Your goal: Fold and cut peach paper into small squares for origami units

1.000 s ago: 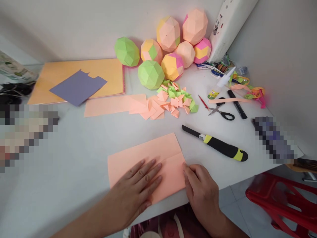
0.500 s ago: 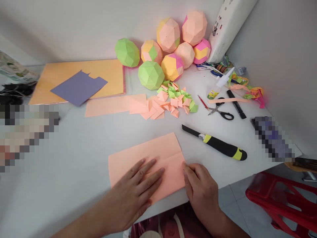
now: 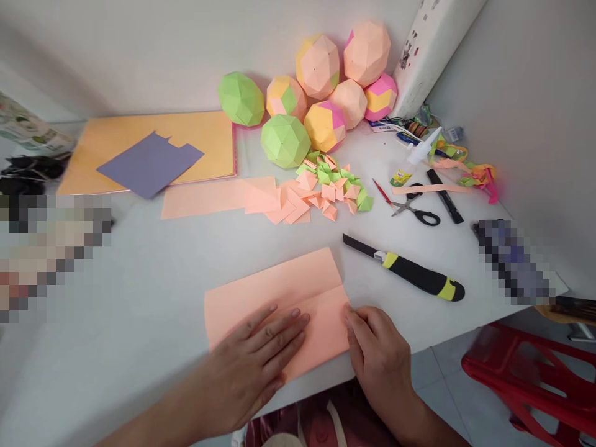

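Observation:
A peach sheet of paper (image 3: 279,279) with a crease across it lies near the table's front edge. My left hand (image 3: 261,357) rests flat on its lower part, fingers stretched out. At the sheet's right edge, my right hand (image 3: 379,347) pinches the paper between thumb and curled fingers. A black and lime-green utility knife (image 3: 414,270), its dark blade out, lies just beyond my right hand. Beyond the sheet are a long peach paper strip (image 3: 209,197) and a pile of small folded peach and green paper pieces (image 3: 328,189).
Several faceted paper balls (image 3: 285,141) stand against the wall. Scissors (image 3: 414,205), a red pencil (image 3: 382,191) and a white glue bottle (image 3: 424,147) lie at the right. Purple paper (image 3: 149,164) covers part of the orange sheets (image 3: 214,136). A red stool (image 3: 507,360) stands beside the table.
The fingers of my left hand have shifted slightly and lie closer together on the peach sheet. My right hand keeps its pinch at the edge.

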Demonstrator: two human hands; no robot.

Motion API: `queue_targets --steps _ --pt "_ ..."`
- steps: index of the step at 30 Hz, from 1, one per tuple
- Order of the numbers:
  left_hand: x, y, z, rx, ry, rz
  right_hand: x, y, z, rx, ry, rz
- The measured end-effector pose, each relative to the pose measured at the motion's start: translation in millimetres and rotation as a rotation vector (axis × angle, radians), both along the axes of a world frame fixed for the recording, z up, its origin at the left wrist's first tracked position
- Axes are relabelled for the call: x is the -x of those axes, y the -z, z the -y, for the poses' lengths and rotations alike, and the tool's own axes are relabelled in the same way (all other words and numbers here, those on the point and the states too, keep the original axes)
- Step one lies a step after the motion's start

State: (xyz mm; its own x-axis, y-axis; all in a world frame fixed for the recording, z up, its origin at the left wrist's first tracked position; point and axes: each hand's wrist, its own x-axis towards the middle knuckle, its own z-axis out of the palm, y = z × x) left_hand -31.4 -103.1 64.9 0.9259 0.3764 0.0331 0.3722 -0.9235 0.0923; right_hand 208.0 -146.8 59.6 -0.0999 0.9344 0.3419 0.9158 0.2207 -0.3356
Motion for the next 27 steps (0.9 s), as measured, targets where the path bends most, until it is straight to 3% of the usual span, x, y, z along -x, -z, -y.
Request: queue_targets --steps 18,27 --pt "0.5 2.8 -3.2 0.089 0.019 0.007 -1.2 3.9 3.5 -0.003 0.002 0.025" --pt "0.7 1.8 -1.8 0.159 0.017 0.074 7.7 -5.0 4.4 0.018 0.029 0.115"
